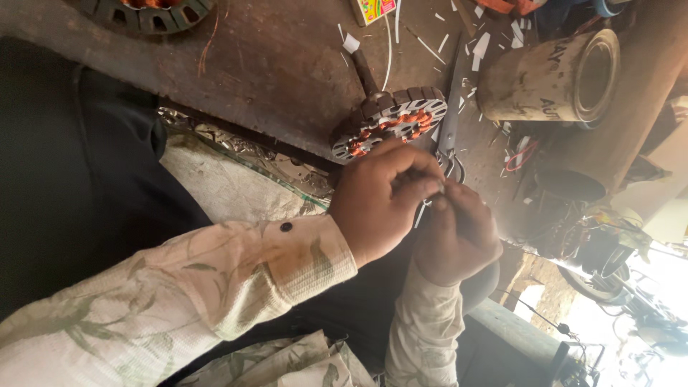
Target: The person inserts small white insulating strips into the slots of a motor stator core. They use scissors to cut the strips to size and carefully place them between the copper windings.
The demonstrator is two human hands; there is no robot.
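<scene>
Both hands meet just below the copper-wound stator (390,122) on the counter (272,72). Left hand (380,201) and right hand (459,236) pinch together a small item, too hidden to identify.

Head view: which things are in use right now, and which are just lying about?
In use:
left hand
right hand
small strip pinched between them
wound motor core, just beyond

Lying about:
metal can
white scraps
second core
small box
</scene>
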